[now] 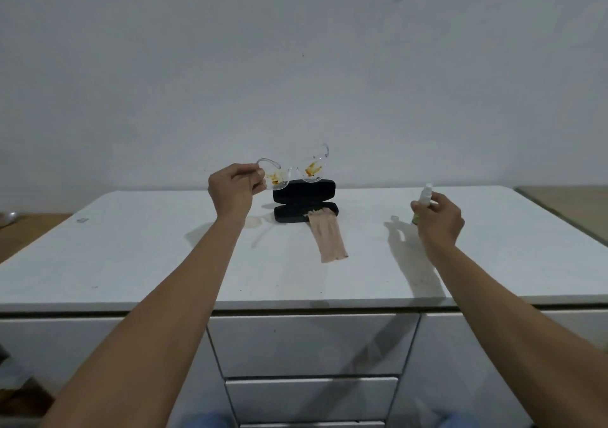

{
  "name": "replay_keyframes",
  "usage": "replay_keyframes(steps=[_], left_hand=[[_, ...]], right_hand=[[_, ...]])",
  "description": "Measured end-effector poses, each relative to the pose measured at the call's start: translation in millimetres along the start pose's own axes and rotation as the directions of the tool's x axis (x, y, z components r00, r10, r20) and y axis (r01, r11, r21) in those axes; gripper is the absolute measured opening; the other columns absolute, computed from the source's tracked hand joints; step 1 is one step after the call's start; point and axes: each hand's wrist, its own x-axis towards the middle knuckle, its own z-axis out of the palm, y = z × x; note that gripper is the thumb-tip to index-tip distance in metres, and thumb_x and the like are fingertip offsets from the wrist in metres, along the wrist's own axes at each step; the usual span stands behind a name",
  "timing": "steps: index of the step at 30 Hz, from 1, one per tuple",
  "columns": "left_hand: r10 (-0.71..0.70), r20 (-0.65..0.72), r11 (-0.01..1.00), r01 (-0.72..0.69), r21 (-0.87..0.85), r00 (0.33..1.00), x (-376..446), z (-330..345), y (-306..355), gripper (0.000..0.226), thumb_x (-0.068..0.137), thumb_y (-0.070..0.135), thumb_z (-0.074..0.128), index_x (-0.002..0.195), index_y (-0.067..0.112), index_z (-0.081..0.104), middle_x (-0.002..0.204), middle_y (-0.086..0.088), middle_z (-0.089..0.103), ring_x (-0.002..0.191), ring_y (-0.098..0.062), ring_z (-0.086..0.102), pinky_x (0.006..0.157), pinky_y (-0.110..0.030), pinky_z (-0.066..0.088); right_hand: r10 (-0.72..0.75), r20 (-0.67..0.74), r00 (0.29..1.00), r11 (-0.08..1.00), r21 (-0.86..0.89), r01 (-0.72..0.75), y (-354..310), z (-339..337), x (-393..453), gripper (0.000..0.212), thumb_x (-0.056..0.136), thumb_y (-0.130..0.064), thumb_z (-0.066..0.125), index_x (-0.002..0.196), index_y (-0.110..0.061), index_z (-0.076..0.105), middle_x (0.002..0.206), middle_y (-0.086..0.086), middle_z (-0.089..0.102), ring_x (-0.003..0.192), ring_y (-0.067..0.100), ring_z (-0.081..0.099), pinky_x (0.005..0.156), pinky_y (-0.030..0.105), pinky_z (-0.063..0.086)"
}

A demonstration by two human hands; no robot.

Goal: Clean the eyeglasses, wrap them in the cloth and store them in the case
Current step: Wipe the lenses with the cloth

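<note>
Hands (pixel 235 186) (pixel 439 218) hold stained eyeglasses (pixel 292 172), unreadable spray bottle (pixel 422 202).

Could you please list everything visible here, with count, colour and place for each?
eyeglasses: one, clear with orange-brown stains, held up above the case
case: one, black, open, back centre of the table
cloth: one, beige, trailing out of the case
spray bottle: one, whitish, in the right hand
cap: one, clear, beside the bottle
table: one, white, drawers below
left hand: holds the eyeglasses
right hand: holds the spray bottle
</note>
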Motion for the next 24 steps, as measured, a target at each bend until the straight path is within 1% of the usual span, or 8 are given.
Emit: replay_keyframes(steps=[8, 10, 13, 15, 17, 20, 22, 24], left_hand=[[0.006, 0.017, 1.000, -0.006, 0.002, 1.000, -2, 2, -1, 0.011, 0.079, -0.009, 0.079, 0.088, -0.004, 0.076, 0.074, -0.011, 0.074, 0.066, -0.021, 0.072, 0.066, -0.029, 0.063], [0.007, 0.016, 1.000, -0.007, -0.004, 1.000, -2, 2, -1, 0.012, 0.079, -0.009, 0.079, 0.089, -0.005, 0.075, 0.074, -0.011, 0.074, 0.066, -0.021, 0.072, 0.066, -0.028, 0.063], [0.003, 0.016, 1.000, -0.003, -0.009, 1.000, -2, 0, -1, 0.012, 0.079, -0.009, 0.079, 0.090, -0.005, 0.075, 0.074, -0.011, 0.074, 0.067, -0.022, 0.072, 0.067, -0.029, 0.063], [0.000, 0.013, 1.000, 0.000, -0.017, 1.000, -2, -1, 1, 0.013, 0.079, -0.009, 0.079, 0.091, -0.006, 0.075, 0.074, -0.010, 0.074, 0.067, -0.022, 0.072, 0.066, -0.028, 0.063], [0.000, 0.008, 1.000, 0.001, -0.024, 1.000, -1, -4, 3, 0.014, 0.079, -0.009, 0.079, 0.092, -0.007, 0.075, 0.075, -0.011, 0.074, 0.067, -0.023, 0.071, 0.066, -0.027, 0.062], [0.004, -0.003, 1.000, -0.004, -0.020, 1.000, -2, -9, 5, 0.014, 0.080, -0.008, 0.079, 0.093, -0.008, 0.075, 0.074, -0.011, 0.073, 0.068, -0.023, 0.071, 0.066, -0.026, 0.062], [0.002, -0.006, 1.000, -0.002, -0.016, 1.000, -2, -14, 5, 0.013, 0.079, -0.008, 0.079, 0.092, -0.007, 0.075, 0.074, -0.010, 0.074, 0.069, -0.023, 0.071, 0.067, -0.027, 0.062], [0.004, -0.013, 1.000, -0.004, -0.012, 1.000, -2, -19, 6, 0.012, 0.079, -0.008, 0.079, 0.091, -0.006, 0.076, 0.073, -0.008, 0.074, 0.070, -0.024, 0.072, 0.068, -0.029, 0.063]], right_hand=[[0.062, 0.008, 0.998, 0.995, -0.077, -0.061, 11, -2, -2, 0.031, 0.088, -0.022, 0.075, 0.119, -0.019, 0.073, 0.107, 0.008, 0.077, 0.102, 0.031, 0.073, 0.097, 0.043, 0.055], [0.054, 0.004, 0.999, 0.995, -0.088, -0.053, 6, -1, -4, 0.041, 0.088, -0.023, 0.076, 0.129, -0.018, 0.068, 0.119, 0.008, 0.073, 0.112, 0.030, 0.069, 0.100, 0.041, 0.052], [-0.168, -0.137, 0.976, 0.974, -0.174, 0.143, -7, 3, -12, 0.063, 0.086, -0.027, 0.077, 0.143, -0.015, 0.054, 0.138, 0.013, 0.059, 0.128, 0.032, 0.051, 0.105, 0.042, 0.043], [-0.408, -0.211, 0.888, 0.899, -0.264, 0.350, -20, 10, -16, 0.063, 0.084, -0.026, 0.076, 0.141, -0.014, 0.053, 0.135, 0.014, 0.057, 0.124, 0.034, 0.048, 0.104, 0.042, 0.042], [-0.570, -0.185, 0.800, 0.811, -0.286, 0.511, -34, 19, -20, 0.055, 0.083, -0.022, 0.074, 0.135, -0.014, 0.058, 0.125, 0.014, 0.060, 0.114, 0.032, 0.051, 0.100, 0.039, 0.043], [-0.636, 0.045, 0.771, 0.758, -0.149, 0.634, -49, 34, -32, 0.032, 0.086, -0.013, 0.071, 0.118, -0.014, 0.070, 0.105, 0.008, 0.069, 0.093, 0.024, 0.061, 0.087, 0.033, 0.050], [-0.532, 0.357, 0.768, 0.798, -0.094, 0.596, -56, 43, -41, 0.021, 0.087, -0.010, 0.071, 0.106, -0.017, 0.075, 0.089, 0.004, 0.074, 0.078, 0.018, 0.066, 0.081, 0.035, 0.055], [-0.328, 0.671, 0.665, 0.795, -0.184, 0.578, -59, 53, -50, 0.021, 0.087, -0.006, 0.070, 0.102, -0.018, 0.078, 0.086, 0.002, 0.076, 0.079, 0.017, 0.069, 0.076, 0.031, 0.055]])
